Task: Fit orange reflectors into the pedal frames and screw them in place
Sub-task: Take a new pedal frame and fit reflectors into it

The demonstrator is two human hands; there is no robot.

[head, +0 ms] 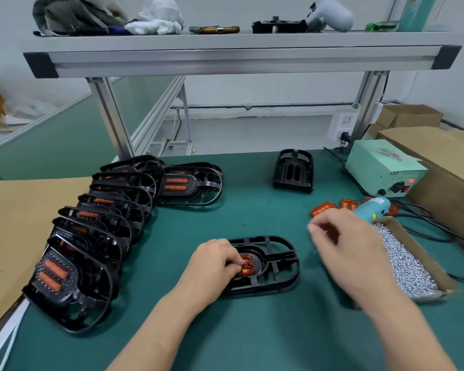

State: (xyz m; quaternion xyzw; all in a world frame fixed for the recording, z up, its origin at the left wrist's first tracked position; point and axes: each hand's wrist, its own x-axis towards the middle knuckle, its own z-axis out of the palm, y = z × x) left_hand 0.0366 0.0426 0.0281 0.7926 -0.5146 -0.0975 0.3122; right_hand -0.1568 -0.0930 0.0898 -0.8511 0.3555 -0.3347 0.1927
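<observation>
reflector (249,265) in left grip (216,259)

One wide-angle view looks from the person's head, forward and down across the green table (252,210). The left hand (214,259) and right hand (346,236) sit close beneath it, and the overhead shelf (241,40) spans the top.

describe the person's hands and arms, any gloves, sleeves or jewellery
No gloves: the left hand and right hand are both bare. The left forearm and right forearm are bare down to the picture's lower edge, so no sleeve shows. No ring, watch or wristband is visible, though the right hand is motion-blurred, so fine detail there is unsure.
</observation>
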